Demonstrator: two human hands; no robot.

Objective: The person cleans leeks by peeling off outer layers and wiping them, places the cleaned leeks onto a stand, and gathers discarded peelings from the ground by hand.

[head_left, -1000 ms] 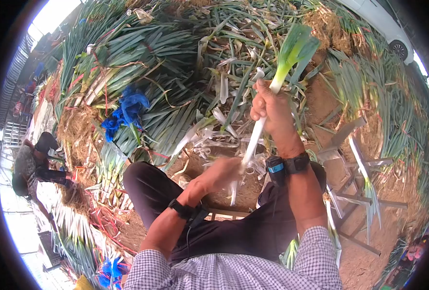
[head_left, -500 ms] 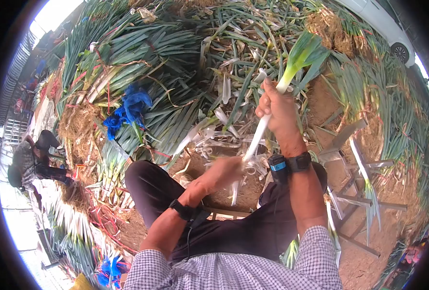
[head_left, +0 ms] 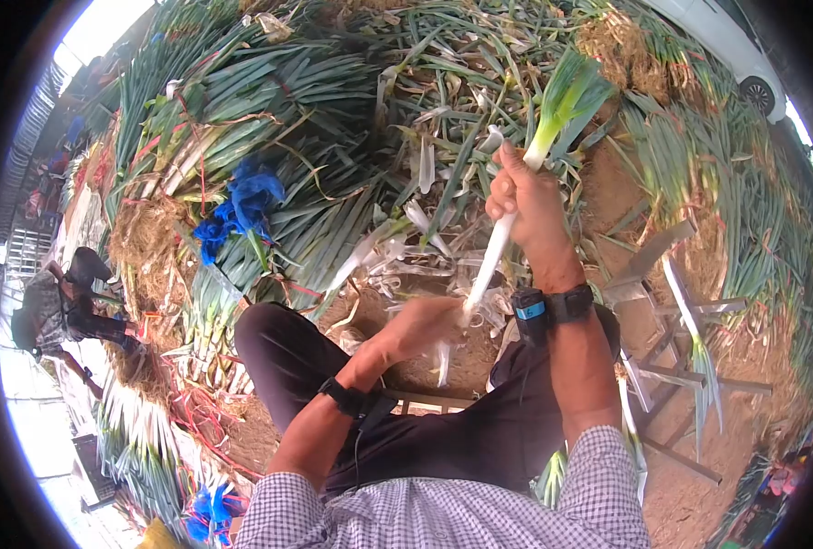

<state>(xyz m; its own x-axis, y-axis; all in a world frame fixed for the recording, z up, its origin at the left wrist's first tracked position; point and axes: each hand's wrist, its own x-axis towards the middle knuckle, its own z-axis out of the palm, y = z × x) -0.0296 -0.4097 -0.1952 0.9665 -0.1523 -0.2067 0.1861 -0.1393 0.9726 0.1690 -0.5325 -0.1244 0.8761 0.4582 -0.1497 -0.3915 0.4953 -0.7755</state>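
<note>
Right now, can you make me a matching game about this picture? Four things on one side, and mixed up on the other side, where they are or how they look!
Things:
1. Held green onion
2. Car
3. Shirt
4. Metal stand

Places and looks:
A. Covered in little checks
B. At the right, with another green onion crossing it in view
C. White, near the upper right edge
D. In the right hand, leafy green end at the top

Right pairs: 1-D, 2-C, 3-A, 4-B
</note>
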